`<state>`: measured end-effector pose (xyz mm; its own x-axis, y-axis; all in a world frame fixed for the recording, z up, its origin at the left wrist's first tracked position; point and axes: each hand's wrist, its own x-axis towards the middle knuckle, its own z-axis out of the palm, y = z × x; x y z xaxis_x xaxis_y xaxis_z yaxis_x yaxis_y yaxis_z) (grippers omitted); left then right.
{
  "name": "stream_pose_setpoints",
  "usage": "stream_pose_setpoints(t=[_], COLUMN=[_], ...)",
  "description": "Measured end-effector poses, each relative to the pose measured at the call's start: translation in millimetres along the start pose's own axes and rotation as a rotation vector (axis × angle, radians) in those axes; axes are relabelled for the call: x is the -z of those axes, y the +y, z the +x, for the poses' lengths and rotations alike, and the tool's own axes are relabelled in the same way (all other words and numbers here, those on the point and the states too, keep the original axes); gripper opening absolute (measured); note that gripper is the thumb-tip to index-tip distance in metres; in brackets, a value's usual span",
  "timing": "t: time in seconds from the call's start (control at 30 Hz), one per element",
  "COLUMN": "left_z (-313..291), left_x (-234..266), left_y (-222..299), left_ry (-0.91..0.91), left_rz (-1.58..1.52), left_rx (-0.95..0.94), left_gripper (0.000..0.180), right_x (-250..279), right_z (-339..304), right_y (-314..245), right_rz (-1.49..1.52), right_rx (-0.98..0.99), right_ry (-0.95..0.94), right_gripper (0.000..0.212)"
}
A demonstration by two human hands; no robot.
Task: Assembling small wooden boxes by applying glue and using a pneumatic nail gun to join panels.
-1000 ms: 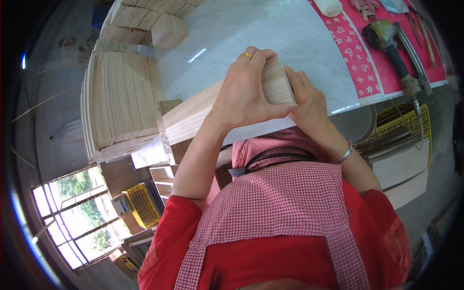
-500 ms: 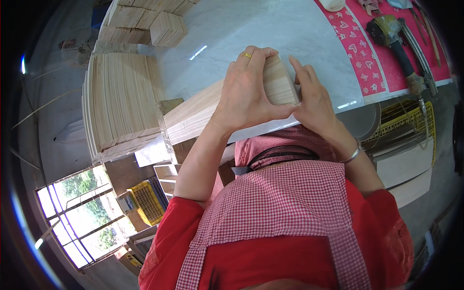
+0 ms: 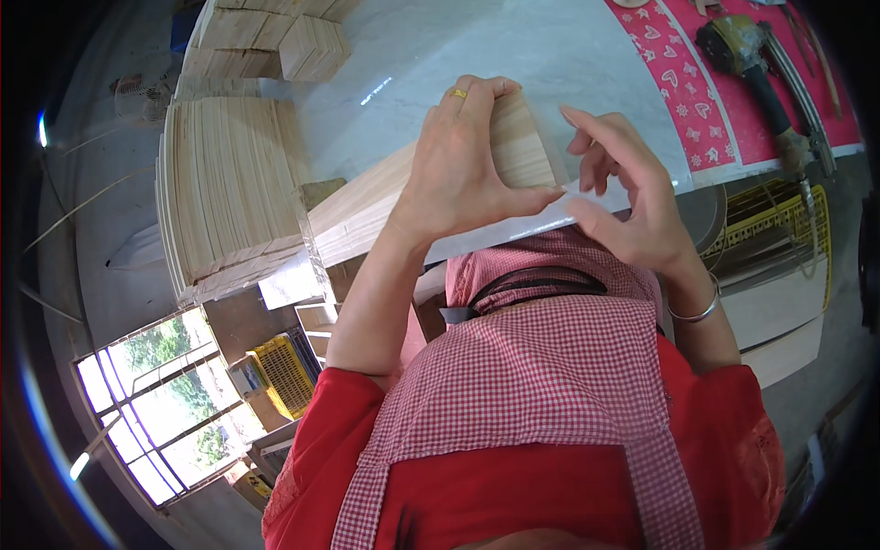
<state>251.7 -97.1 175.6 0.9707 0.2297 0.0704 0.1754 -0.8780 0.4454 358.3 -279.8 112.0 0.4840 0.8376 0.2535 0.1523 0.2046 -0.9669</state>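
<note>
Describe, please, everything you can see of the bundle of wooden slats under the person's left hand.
The bundle of wooden slats is pale, unfinished-looking wood: thin strips stacked edge to edge into a long block with visible grain lines. It lies tilted across the near edge of the grey table. The left hand covers its end, fingers curled over the top; the right hand is open beside it, not clearly touching.

Bright daylight from window [image 3: 156, 403] at eight o'clock. Glare streak on tabletop [image 3: 550, 55] at twelve. Heavy fisheye bending and dark vignette around rim. Sharp centre, soft edges.
</note>
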Motion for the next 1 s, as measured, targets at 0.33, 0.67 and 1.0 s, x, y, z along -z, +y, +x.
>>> stream_pose_setpoints(t=[0.33,0.67,1.0], left_z=[0,1,-3], left_x=[3,-2,-2], left_y=[0,-1,0], left_ry=[-0.007,-0.001,0.019], left_rz=[-0.042,-0.025,0.018], left_rx=[-0.023,0.006,0.015], left_gripper=[0.091,0.086,0.082], right_x=[-39,-47,-42], right_z=[-26,-31,-25], right_y=[13,17,14], right_rz=[-0.23,-0.173,-0.141], right_rx=[0.234,0.289,0.266], right_ry=[0.292,0.3,0.233], right_gripper=[0.048,0.056,0.066])
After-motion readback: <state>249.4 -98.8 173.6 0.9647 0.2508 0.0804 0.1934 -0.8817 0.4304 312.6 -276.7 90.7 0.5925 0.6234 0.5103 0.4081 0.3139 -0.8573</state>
